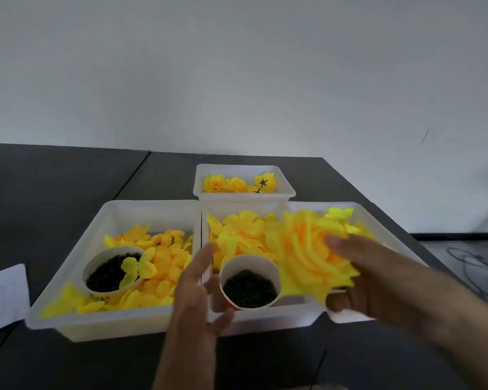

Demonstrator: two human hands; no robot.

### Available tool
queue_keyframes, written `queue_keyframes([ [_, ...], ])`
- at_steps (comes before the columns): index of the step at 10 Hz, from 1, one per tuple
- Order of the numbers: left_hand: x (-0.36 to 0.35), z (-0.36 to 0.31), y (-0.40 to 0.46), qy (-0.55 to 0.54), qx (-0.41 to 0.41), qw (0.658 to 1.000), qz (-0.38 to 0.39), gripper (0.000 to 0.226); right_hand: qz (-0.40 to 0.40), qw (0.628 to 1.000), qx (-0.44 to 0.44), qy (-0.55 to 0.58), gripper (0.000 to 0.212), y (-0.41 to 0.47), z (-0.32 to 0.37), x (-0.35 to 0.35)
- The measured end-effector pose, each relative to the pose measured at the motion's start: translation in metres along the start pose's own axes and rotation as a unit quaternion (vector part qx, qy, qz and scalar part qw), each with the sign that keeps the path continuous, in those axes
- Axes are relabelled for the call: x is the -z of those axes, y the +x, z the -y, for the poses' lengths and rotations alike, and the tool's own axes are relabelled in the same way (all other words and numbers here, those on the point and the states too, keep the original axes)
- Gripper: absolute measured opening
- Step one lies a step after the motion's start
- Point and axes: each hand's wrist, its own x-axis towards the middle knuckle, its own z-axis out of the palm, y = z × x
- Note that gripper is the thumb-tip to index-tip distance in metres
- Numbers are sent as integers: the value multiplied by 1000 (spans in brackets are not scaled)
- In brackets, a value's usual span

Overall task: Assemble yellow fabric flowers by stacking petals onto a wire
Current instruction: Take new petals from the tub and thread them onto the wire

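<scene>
Yellow petal stack [313, 257] blurred in right hand [378, 277].

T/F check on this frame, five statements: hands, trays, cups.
1. The right hand grips a thick stack of yellow fabric petals. True.
2. The left hand holds a wire. False: its fingers are straight and hold nothing.
3. Finished yellow fabric roses lie in the small white plastic tub at the back. True.
4. Both white paper cups, left and right, are empty. False: each holds small dark pieces.
5. The two large white plastic trays, left and right, are stacked. False: side by side.
</scene>
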Motion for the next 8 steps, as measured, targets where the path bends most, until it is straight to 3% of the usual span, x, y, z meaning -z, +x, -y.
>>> queue_keyframes([
  [2, 54, -12, 26, -45, -38, 998, -17, 31, -104, 991, -81, 19, 29, 91, 11, 71],
  [3, 59, -13, 31, 22, -17, 999, -23, 107, -121, 990, -60, 34, 25, 163, 38, 83],
  [4, 59, -14, 33, 11, -21, 999, -29, 82, -198, 979, 31, -43, 44, 228, 63, 85],
  [5, 70, -17, 39, 8, -13, 999, -37, 40, -262, 955, 46, -132, 85, 250, 56, 82],
  [6, 82, -26, 37, -3, -33, 997, -72, 18, -237, 930, -10, -281, 103, 247, 33, 73],
  [7, 96, -24, 26, 41, -43, 996, -73, 31, -229, 960, -49, -153, 66, 214, 20, 73],
  [8, 104, -27, 20, 50, -69, 994, -72, 30, -200, 963, -60, -173, 42, 172, 13, 92],
])
